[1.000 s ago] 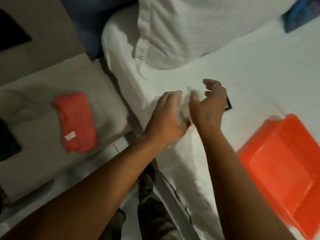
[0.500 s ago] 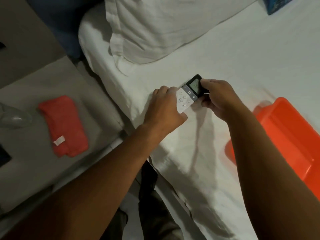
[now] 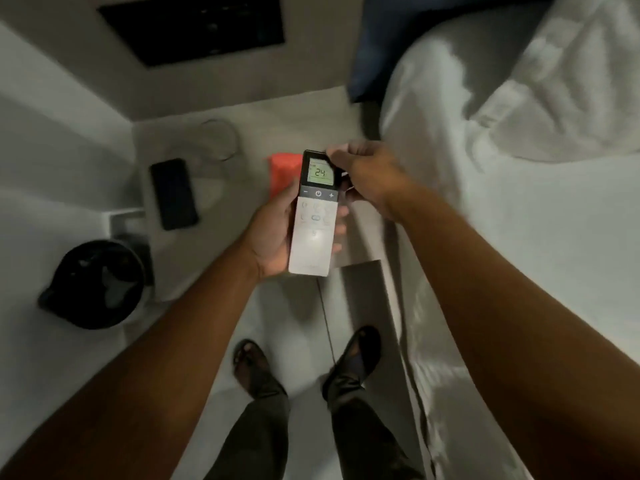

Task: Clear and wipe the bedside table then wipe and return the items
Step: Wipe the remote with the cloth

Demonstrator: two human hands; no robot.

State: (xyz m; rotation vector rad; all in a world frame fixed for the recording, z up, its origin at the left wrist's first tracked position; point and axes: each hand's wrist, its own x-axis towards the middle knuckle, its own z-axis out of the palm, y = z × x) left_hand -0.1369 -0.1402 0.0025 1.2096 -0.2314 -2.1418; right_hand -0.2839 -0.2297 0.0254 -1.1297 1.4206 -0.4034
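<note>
Two hands hold a white remote point(image 3: 313, 216) above the bedside table point(image 3: 277, 133): left hand point(image 3: 273, 233) cradles its lower body, right hand point(image 3: 367, 174) pinches its top. Beyond the left hand's fingertips lies a red cloth point(image 3: 282, 171); further left, a black phone point(image 3: 174, 194).

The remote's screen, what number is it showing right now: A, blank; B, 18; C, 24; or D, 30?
C: the lit green display at the top of the remote, held in the left hand with the right hand at its top edge, reads 24.
</note>
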